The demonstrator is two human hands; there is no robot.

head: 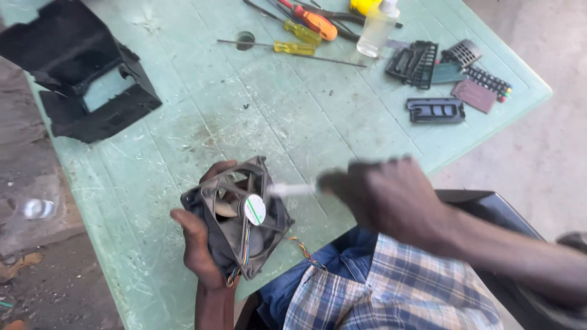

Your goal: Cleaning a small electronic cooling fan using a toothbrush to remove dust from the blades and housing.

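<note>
The pale green plastic table (257, 116) fills the middle of the view. At its near edge, the left hand (199, 244) holds the square black plastic fan (241, 220) up from below. The right hand (385, 195) is just to the right of the fan and holds a thin white stick (292, 189) that points at the fan.

Far behind, on the left end of the table, sits the big black plastic frame (79, 73). At the far middle lie the yellow-handled screwdrivers (293, 40), with the clear plastic bottle (376, 27) just to their right. Further right lie the small black plastic parts (437, 82).
</note>
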